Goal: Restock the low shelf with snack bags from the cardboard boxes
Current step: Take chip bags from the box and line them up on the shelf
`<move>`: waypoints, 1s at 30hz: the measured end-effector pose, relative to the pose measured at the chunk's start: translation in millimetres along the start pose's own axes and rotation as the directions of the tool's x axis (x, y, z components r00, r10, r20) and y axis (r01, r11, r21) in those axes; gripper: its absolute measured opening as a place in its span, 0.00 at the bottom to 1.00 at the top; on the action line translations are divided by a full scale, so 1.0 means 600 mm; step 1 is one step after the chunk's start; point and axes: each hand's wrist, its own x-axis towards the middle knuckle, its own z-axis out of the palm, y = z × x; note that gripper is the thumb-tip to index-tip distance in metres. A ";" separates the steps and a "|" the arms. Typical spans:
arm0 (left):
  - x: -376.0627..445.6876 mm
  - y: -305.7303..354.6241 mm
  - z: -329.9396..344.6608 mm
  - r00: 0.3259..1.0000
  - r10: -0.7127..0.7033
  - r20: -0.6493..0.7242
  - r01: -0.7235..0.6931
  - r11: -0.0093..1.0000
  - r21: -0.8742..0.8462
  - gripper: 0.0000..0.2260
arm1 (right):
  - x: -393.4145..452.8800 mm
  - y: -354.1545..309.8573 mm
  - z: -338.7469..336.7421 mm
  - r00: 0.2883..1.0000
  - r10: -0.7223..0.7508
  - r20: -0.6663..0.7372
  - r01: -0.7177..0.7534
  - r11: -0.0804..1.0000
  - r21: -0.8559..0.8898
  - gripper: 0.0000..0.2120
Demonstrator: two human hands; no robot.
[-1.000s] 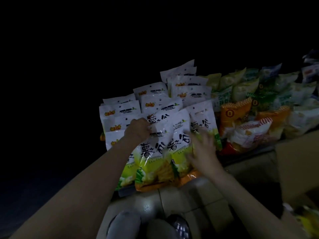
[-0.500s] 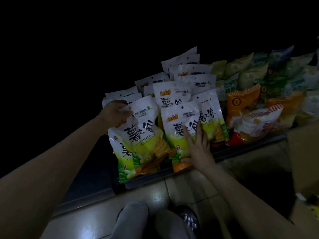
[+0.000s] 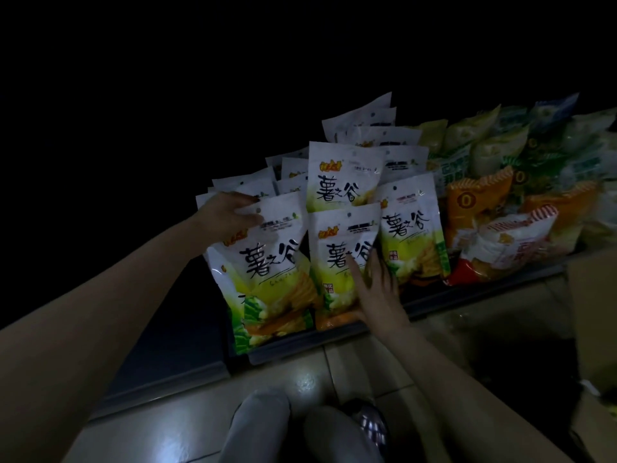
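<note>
Since a second ago: white-and-green foil snack bags (image 3: 344, 262) now upright at near-left shelf edge (image 3: 434, 304) | left hand (image 3: 230, 212) pinching leftmost bag's top | right hand (image 3: 374, 289) flat, fingers straight, pressing middle bag | facing nearly done.

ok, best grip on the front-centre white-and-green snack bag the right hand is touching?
Pinch the flat sealed top edge of the front-centre white-and-green snack bag, coming from above. It stands nearly upright, its top strip is exposed, and neighbouring bags crowd both sides. The right hand lies open against its lower right face; the left hand holds the left white-and-green bag by its top corner.
</note>
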 end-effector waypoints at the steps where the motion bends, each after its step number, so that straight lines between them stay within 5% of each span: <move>1: -0.002 0.001 -0.001 1.000 0.002 0.013 -0.002 1.000 0.004 0.20 | -0.004 0.004 -0.002 1.000 -0.011 -0.015 0.011 1.000 0.004 0.53; 5: -0.011 0.012 -0.007 1.000 0.020 0.021 -0.021 1.000 0.019 0.21 | 0.000 0.003 -0.045 0.983 0.009 -0.181 0.029 0.977 0.209 0.40; 11: -0.011 0.008 -0.018 0.999 0.016 0.044 -0.020 0.996 0.089 0.17 | 0.084 -0.014 -0.159 0.931 0.064 -0.360 0.099 0.903 0.418 0.37; 16: -0.010 -0.006 -0.013 0.997 0.034 0.075 -0.044 0.990 0.134 0.15 | 0.186 -0.046 -0.239 0.971 -0.026 -0.239 0.110 0.931 0.347 0.37; 22: -0.003 -0.024 -0.008 0.994 0.073 0.084 -0.084 0.988 0.133 0.13 | 0.245 -0.057 -0.263 0.981 0.070 -0.183 -0.032 0.979 0.203 0.29; 26: 0.001 -0.032 -0.010 0.996 0.068 0.064 -0.074 0.991 0.108 0.13 | 0.244 -0.059 -0.290 0.916 0.074 -0.395 -0.023 0.991 0.131 0.18; 30: -0.022 -0.012 -0.021 0.996 0.080 0.038 -0.085 0.983 0.164 0.15 | 0.206 -0.065 -0.361 0.812 0.085 -0.578 0.032 0.981 0.189 0.17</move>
